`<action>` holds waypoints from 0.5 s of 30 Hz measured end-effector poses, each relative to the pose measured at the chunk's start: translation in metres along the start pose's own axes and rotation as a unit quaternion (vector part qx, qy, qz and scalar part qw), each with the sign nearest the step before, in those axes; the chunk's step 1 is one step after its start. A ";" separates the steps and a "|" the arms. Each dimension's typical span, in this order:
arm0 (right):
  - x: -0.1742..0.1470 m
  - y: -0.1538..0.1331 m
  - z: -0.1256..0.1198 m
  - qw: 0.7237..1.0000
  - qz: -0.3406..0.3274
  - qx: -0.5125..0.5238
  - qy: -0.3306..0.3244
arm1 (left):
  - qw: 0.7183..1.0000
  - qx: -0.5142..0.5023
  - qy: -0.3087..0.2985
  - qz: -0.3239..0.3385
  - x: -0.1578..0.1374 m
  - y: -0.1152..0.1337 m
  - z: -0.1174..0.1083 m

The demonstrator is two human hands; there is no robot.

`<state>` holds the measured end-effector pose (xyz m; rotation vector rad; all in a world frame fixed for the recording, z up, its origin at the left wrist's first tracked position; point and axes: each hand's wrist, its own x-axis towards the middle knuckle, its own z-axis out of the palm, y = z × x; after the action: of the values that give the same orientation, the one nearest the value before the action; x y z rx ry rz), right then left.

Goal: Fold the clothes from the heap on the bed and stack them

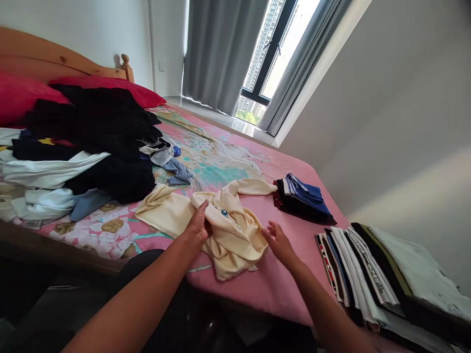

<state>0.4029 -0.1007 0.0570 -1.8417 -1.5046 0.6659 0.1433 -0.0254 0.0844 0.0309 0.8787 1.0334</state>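
The left hand (pixel 198 226) is closed on the cream sweatshirt (pixel 230 240), with the thumb on top of the cloth and the fingers partly hidden below it. The right hand (pixel 278 241) is at the opposite edge of the same garment. Its fingers are loosely bent and a little apart, and the tips touch the cloth; whether they pinch it, I cannot tell.

The sweatshirt lies near the front edge of the bed, on the pink bedsheet (pixel 290 164). Its body is bunched between the two hands, with a small blue logo (pixel 224 213) facing upward. One sleeve lies toward the left, and the other reaches to the small stack of blue and dark folded clothes (pixel 311 197), seemingly touching it.

The step in hand appears to be arranging this garment. To do it well, I would take equal hold at both sides, pull gently outward and smooth the wrinkles from the middle. It would also be wise to draw the far sleeve away from the stack, so that a pull does not disturb it.

Farther out, a row of folded clothes (pixel 371 269) is at the right, and a loose heap of clothes (pixel 106 127) is at the left, beside the red pillows (pixel 125 88).
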 end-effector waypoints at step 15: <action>-0.019 -0.009 -0.043 0.787 0.071 0.607 0.090 | 0.964 -0.151 -0.206 0.075 -0.024 0.011 0.020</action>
<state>0.4251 -0.1258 0.0918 -0.9230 -0.4824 1.1262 0.1433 -0.0306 0.1169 0.0547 0.3387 1.2383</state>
